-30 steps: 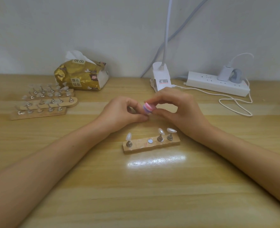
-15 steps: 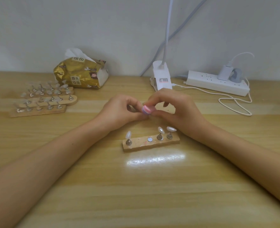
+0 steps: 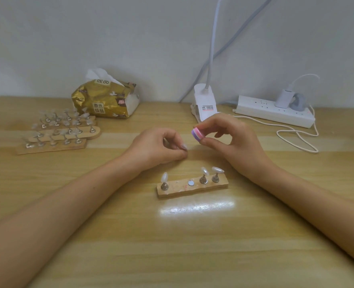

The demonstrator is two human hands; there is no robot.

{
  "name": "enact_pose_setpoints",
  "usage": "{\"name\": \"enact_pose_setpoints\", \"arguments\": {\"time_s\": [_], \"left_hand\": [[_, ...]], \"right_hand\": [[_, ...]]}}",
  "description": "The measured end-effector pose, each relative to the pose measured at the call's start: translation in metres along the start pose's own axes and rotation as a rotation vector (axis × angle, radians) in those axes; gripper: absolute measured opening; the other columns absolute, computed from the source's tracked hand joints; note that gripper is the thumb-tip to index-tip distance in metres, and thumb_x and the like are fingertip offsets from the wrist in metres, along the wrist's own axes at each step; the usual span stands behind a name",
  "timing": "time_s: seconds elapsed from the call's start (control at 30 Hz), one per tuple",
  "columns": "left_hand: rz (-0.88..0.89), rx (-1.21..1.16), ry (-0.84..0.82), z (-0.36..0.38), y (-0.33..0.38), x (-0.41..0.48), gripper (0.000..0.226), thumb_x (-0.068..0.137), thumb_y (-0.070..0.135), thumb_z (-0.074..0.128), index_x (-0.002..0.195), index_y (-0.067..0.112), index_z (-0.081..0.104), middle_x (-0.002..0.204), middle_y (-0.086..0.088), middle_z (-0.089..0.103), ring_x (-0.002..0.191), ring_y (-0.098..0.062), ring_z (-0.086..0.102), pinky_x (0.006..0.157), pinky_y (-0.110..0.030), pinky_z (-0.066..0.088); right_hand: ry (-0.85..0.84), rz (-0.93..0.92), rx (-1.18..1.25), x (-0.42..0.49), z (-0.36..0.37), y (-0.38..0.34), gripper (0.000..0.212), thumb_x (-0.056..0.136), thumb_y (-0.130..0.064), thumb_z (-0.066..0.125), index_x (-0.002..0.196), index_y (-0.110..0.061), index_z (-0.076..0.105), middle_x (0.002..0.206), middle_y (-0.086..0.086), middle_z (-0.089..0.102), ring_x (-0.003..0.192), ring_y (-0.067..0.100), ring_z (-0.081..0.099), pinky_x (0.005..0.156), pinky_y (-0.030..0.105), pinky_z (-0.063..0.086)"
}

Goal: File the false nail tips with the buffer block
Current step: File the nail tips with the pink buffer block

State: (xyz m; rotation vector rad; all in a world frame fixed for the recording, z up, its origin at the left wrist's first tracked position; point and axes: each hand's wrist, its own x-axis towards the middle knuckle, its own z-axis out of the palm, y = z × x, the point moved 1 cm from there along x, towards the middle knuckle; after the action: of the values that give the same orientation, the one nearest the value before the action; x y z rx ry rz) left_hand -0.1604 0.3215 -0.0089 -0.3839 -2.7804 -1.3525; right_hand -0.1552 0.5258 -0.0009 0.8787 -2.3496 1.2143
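Note:
My right hand (image 3: 232, 142) pinches a small pink, white and purple buffer block (image 3: 197, 133) between thumb and fingertips, a little above the table. My left hand (image 3: 157, 147) pinches a nail tip on its small metal stand (image 3: 184, 146), mostly hidden by the fingers. The block is a short gap up and right of that tip, not touching it. In front of both hands lies a wooden holder strip (image 3: 192, 189) with three pearly nail tips on stands (image 3: 205, 173) and one bare round magnet (image 3: 191, 182).
Several more wooden strips with nail tips (image 3: 61, 132) lie at the left. A gold tissue pack (image 3: 105, 98), a white lamp clamp (image 3: 205, 102) and a power strip with cable (image 3: 276, 111) line the back by the wall.
My right hand lifted the buffer block up and to the right, off the nail tip in my left hand. The two hands have come slightly apart.

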Motion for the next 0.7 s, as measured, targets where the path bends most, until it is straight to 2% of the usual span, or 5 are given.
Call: {"name": "enact_pose_setpoints", "arguments": {"time_s": [0.17,0.3,0.4,0.6,0.7], "left_hand": [[0.000,0.023,-0.005,-0.001,0.000,0.001,0.022,0.069,0.033,0.087,0.078,0.028,0.068,0.066,0.015,0.059,0.055,0.004,0.047,0.067,-0.026,0.041],[0.033,-0.012,-0.118,-0.011,0.000,-0.002,0.029,0.072,0.026,0.086,0.097,0.031,0.073,0.070,0.022,0.065,0.056,0.010,0.050,0.058,-0.008,0.036],[0.043,-0.035,-0.164,-0.015,-0.001,-0.002,0.019,0.078,0.018,0.082,0.095,0.026,0.077,0.066,0.027,0.066,0.055,0.013,0.053,0.052,-0.001,0.035],[0.058,-0.025,-0.050,-0.004,0.001,-0.004,0.010,0.078,0.025,0.083,0.079,0.021,0.074,0.045,0.026,0.052,0.044,0.006,0.045,0.045,-0.007,0.029],[0.043,-0.009,-0.020,-0.001,0.001,-0.004,0.014,0.076,0.031,0.083,0.073,0.026,0.071,0.044,0.026,0.051,0.043,0.007,0.044,0.050,-0.016,0.030]], "right_hand": [[-0.032,0.064,0.062,0.000,0.000,0.000,0.019,0.086,-0.003,0.075,0.102,-0.011,0.072,0.100,-0.006,0.072,0.095,0.011,0.070,0.081,0.036,0.053],[-0.010,0.106,0.095,0.001,-0.003,0.001,0.018,0.086,-0.003,0.076,0.101,-0.013,0.073,0.098,-0.008,0.073,0.093,0.012,0.072,0.081,0.040,0.055],[-0.020,0.109,0.104,0.001,-0.002,0.001,0.018,0.086,-0.003,0.075,0.101,-0.012,0.073,0.098,-0.008,0.073,0.093,0.013,0.072,0.081,0.041,0.055],[-0.006,0.086,0.115,0.001,0.000,-0.001,0.012,0.088,-0.010,0.076,0.099,-0.010,0.070,0.099,-0.004,0.070,0.092,0.015,0.071,0.077,0.037,0.056],[0.008,0.014,0.104,0.003,0.004,-0.007,0.012,0.089,-0.009,0.074,0.100,-0.009,0.071,0.098,-0.003,0.071,0.093,0.013,0.071,0.076,0.030,0.055]]}}
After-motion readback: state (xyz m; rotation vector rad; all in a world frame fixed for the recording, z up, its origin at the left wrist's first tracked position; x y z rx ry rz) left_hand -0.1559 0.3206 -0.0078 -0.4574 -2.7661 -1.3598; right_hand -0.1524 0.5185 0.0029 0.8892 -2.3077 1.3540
